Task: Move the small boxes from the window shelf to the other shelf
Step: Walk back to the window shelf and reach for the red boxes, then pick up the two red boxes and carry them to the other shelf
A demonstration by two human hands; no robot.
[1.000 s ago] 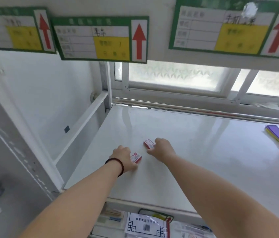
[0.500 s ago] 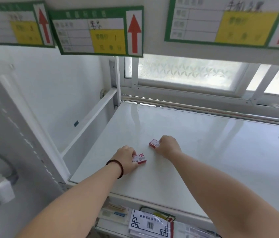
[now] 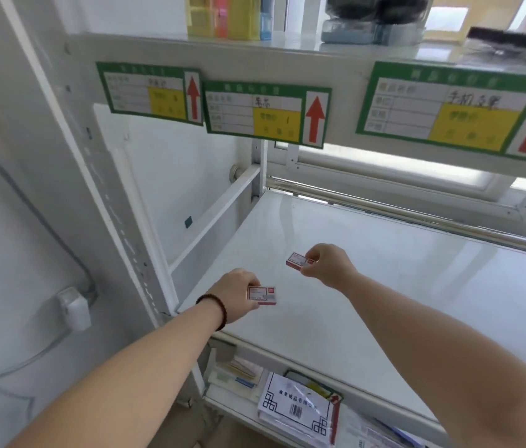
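Two small red-and-white boxes are held above the white window shelf (image 3: 368,286). My left hand (image 3: 234,294), with a dark bead bracelet on the wrist, is shut on one small box (image 3: 262,295) near the shelf's front left corner. My right hand (image 3: 326,265) pinches the other small box (image 3: 298,261) by its right end, a little farther back and to the right. Both boxes are lifted slightly off the shelf surface.
Green-framed labels with red arrows (image 3: 266,113) hang from the upper shelf edge (image 3: 336,63), just above the hands. Coloured boxes (image 3: 227,14) and dark items stand on that upper shelf. Paper packs (image 3: 297,409) lie on the lower shelf. A white upright (image 3: 109,202) is at left.
Both hands closed on the boxes and raised them off the shelf. The view tilted up and back, bringing the upper shelf's contents into sight.
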